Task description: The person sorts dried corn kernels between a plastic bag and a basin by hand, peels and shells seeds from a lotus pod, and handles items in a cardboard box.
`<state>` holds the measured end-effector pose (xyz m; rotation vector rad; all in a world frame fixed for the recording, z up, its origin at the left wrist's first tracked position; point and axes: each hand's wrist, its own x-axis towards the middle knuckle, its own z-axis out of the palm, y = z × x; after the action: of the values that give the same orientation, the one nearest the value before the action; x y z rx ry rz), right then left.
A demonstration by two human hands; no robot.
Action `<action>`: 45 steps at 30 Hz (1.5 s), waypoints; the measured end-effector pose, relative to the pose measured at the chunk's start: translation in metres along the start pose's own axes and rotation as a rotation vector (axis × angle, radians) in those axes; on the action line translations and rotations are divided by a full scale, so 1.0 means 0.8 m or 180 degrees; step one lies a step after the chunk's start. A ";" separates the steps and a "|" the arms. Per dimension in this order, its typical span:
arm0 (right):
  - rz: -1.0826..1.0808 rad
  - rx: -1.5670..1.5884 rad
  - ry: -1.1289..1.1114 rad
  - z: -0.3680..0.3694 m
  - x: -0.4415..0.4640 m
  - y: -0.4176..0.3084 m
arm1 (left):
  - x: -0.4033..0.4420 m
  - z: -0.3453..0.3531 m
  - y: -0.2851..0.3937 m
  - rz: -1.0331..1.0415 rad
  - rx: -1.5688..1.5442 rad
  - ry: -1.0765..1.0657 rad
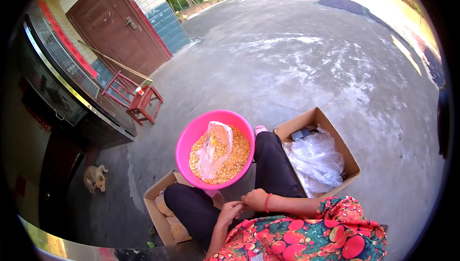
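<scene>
My left hand and my right hand meet in front of my lap, fingers curled and touching. Whatever the fingertips pinch, if anything, is too small or hidden to make out. A red bracelet circles my right wrist. Just beyond the hands, a pink basin holds loose yellow corn kernels. On the kernels lies a clear plastic bag, its mouth gaping. To the right, a cardboard box contains crumpled clear plastic bags and a dark grey object.
Left of my knee stands another cardboard box with yellowish filled bags. A red wooden chair holds a small cup, with a long stick leaning there. A dog lies on the concrete near the doorway.
</scene>
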<state>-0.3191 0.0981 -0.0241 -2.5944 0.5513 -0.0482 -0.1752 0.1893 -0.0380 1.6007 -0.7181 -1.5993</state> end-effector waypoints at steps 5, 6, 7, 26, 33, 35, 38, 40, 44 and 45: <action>-0.0033 -0.0134 -0.0614 0.035 0.005 -0.011 | 0.001 -0.021 -0.028 -0.0346 -0.0046 -0.0125; -0.0044 -0.0095 -0.0620 0.037 0.003 -0.013 | 0.002 -0.023 -0.032 -0.0327 0.0058 -0.0213; -0.0055 -0.0098 -0.0626 0.041 0.003 -0.014 | 0.004 -0.024 -0.036 -0.0308 0.0158 -0.0307; 0.0188 0.0071 -0.0736 0.041 -0.001 -0.007 | -0.006 -0.008 -0.020 -0.0228 0.0069 -0.0269; 0.0060 -0.0011 -0.0565 0.055 -0.001 -0.002 | -0.003 -0.014 -0.029 -0.0217 0.0285 -0.0474; 0.0034 -0.0040 -0.0603 0.057 0.001 -0.003 | -0.002 -0.015 -0.031 -0.0205 0.0363 -0.0465; 0.0021 -0.0049 -0.0629 0.060 0.002 -0.004 | -0.003 -0.011 -0.030 -0.0177 0.0491 -0.0506; 0.0042 -0.0090 -0.0627 0.059 0.002 -0.005 | -0.005 -0.003 -0.030 -0.0051 0.0490 -0.0361; 0.0068 -0.0095 -0.0565 0.063 0.002 -0.005 | -0.009 0.008 -0.024 0.0080 0.0415 -0.0239; 0.0077 -0.0103 -0.0594 0.059 0.001 -0.007 | -0.011 0.009 -0.023 0.0062 0.0384 -0.0223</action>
<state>-0.3102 0.1236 -0.0632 -2.5878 0.5184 0.2103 -0.1851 0.2055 -0.0476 1.6244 -0.8795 -1.6316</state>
